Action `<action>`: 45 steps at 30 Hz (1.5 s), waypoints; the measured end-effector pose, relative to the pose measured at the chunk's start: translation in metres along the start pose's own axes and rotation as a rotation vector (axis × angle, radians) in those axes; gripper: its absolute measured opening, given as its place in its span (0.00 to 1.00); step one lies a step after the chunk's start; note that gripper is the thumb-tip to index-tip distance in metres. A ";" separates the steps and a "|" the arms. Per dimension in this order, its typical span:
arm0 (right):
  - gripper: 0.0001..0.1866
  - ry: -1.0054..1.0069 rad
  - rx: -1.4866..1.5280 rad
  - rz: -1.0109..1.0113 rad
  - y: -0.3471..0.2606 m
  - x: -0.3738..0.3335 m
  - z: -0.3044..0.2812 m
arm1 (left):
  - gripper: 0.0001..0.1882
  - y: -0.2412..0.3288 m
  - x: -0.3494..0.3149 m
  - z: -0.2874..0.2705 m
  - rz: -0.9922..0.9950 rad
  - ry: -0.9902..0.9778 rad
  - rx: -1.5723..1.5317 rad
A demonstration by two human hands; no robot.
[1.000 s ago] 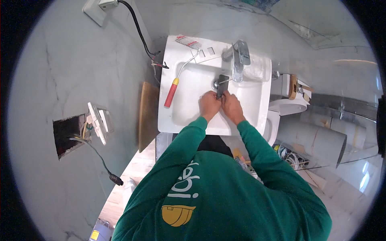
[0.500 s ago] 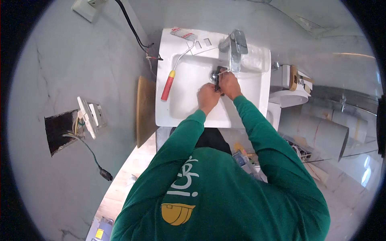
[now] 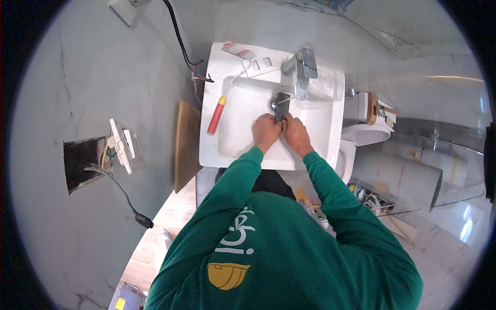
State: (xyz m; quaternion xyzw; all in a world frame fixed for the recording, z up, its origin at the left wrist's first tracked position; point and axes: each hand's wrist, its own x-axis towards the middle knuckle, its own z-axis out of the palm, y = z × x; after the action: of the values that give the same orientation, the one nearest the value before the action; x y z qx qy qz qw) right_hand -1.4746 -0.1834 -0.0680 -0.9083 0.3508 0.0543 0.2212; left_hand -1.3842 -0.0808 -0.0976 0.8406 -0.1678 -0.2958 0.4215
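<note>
Pinched at its near end by the fingers of both the left hand (image 3: 266, 132) and the right hand (image 3: 296, 136): one dark flat piece (image 3: 282, 106), narrow, nearly black, roughly rectangular, smooth-looking, long side pointing away from the body. Fingertips of both hands close together around that end; exact placing underneath hidden. Located inside the sink (image 3: 240, 144), over the basin floor, just beside the one round metal drain (image 3: 273, 105). Across its far part, one thin pale streak toward the tap (image 3: 301, 72); cannot tell whether water or something solid.

As containers: first, the white sink, with both hands and the dark piece in its basin. On its left rim, one paint roller (image 3: 217, 116) with red-and-yellow handle, bent metal rod and pale, red-striped sleeve up on the back ledge. Also on that ledge, two small rectangular marks and one chrome tap. Left, in the wall, one dark square opening (image 3: 77, 160) with several thin wires inside, beside one white switch plate (image 3: 123, 147) hanging askew. At lower left, one bluish-grey container (image 3: 133, 299) with a yellow patch; contents too small to tell. Against the left wall, one brown board (image 3: 186, 147). At right, one white toilet (image 3: 361, 135).
</note>
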 end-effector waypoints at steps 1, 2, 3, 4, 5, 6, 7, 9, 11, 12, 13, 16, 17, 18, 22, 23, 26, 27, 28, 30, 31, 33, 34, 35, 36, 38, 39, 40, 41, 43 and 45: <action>0.17 0.039 -0.006 -0.019 -0.001 0.013 -0.001 | 0.17 0.000 0.005 0.000 0.013 0.014 -0.007; 0.18 0.047 -0.003 -0.019 0.009 0.037 -0.007 | 0.17 0.006 0.004 0.004 0.038 0.000 -0.010; 0.18 0.054 0.004 -0.015 0.022 0.060 -0.013 | 0.18 0.009 0.000 0.009 0.064 -0.019 -0.010; 0.18 0.066 0.025 -0.051 0.021 0.067 -0.014 | 0.18 0.005 -0.004 0.009 0.055 -0.028 0.007; 0.17 0.067 0.022 -0.028 0.020 0.059 -0.009 | 0.19 0.004 -0.003 0.008 0.052 -0.025 0.018; 0.17 0.070 0.014 -0.012 0.019 0.042 0.000 | 0.19 0.005 0.002 0.005 0.051 -0.017 0.025; 0.17 0.073 0.004 -0.001 0.016 0.026 0.006 | 0.19 0.006 0.006 0.002 0.046 0.000 0.018; 0.15 0.057 0.049 -0.047 0.009 -0.003 0.009 | 0.19 -0.001 0.003 0.001 0.025 0.012 0.009; 0.15 0.145 0.007 -0.045 0.011 0.017 0.005 | 0.20 0.001 0.005 0.004 0.047 0.019 0.002; 0.15 0.142 0.020 -0.048 0.018 0.040 -0.002 | 0.20 0.006 0.004 0.006 0.057 -0.014 0.013; 0.16 0.133 0.035 -0.058 0.022 0.058 -0.010 | 0.20 0.009 0.002 0.008 0.059 -0.040 0.025; 0.16 0.091 0.052 -0.027 0.013 0.033 -0.002 | 0.20 0.003 0.002 0.003 0.034 -0.022 0.007; 0.16 0.065 0.032 -0.018 0.011 0.017 0.003 | 0.20 0.000 0.003 0.002 0.023 -0.005 0.001; 0.16 0.034 0.012 -0.036 0.008 -0.002 0.006 | 0.20 0.000 0.003 0.001 0.018 0.004 0.004; 0.17 0.161 0.080 -0.062 0.031 0.050 -0.002 | 0.20 0.015 -0.002 0.005 0.028 -0.060 0.016; 0.16 0.127 0.067 -0.041 0.028 0.053 -0.003 | 0.21 0.015 0.006 0.003 0.034 -0.063 0.018; 0.16 0.029 0.015 0.014 0.017 0.042 -0.002 | 0.21 0.007 0.002 0.001 -0.009 -0.036 -0.005; 0.16 -0.008 -0.010 0.027 0.013 0.015 0.007 | 0.20 0.005 0.003 -0.001 -0.026 -0.021 -0.005; 0.16 -0.040 0.026 0.033 0.002 -0.004 0.003 | 0.19 0.004 0.001 -0.007 -0.011 -0.005 -0.003; 0.16 0.002 0.040 0.012 0.008 0.016 -0.004 | 0.18 0.010 0.003 -0.005 0.009 -0.024 0.027; 0.16 0.021 0.048 0.008 0.014 0.032 -0.008 | 0.18 0.011 0.002 -0.002 0.017 -0.040 0.045; 0.15 0.071 0.041 -0.049 0.025 0.052 -0.012 | 0.18 0.015 -0.001 0.001 0.020 -0.058 -0.014; 0.15 0.064 0.035 -0.041 0.025 0.048 -0.010 | 0.18 0.015 -0.001 -0.001 0.021 -0.055 -0.043; 0.15 0.061 0.030 -0.038 0.022 0.047 -0.010 | 0.18 0.015 -0.002 -0.003 0.020 -0.049 -0.017; 0.15 0.022 0.004 -0.031 0.019 0.030 -0.004 | 0.18 0.014 -0.001 -0.005 0.018 -0.033 0.007; 0.15 -0.024 0.007 -0.036 0.001 -0.008 0.001 | 0.17 0.001 0.005 -0.008 0.017 -0.007 0.014; 0.16 -0.011 -0.002 -0.042 0.005 -0.002 -0.003 | 0.18 0.004 0.005 -0.007 0.032 -0.008 0.006; 0.16 0.002 -0.010 -0.050 0.008 0.019 -0.009 | 0.18 0.007 0.007 -0.005 0.045 -0.007 -0.002; 0.16 0.011 -0.018 -0.040 0.016 0.036 -0.013 | 0.18 0.011 0.002 -0.002 0.056 -0.024 -0.008; 0.16 0.006 0.017 0.032 0.010 0.059 -0.025 | 0.18 0.009 -0.002 0.000 0.058 -0.042 0.001; 0.16 -0.001 0.049 -0.013 0.012 0.035 -0.015 | 0.18 0.010 0.003 -0.004 0.035 -0.050 0.014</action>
State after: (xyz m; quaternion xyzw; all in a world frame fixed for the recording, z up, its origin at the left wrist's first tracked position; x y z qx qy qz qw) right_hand -1.4566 -0.2193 -0.0680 -0.9049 0.3460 0.0449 0.2438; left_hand -1.3797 -0.0855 -0.0885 0.8329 -0.1952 -0.3080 0.4164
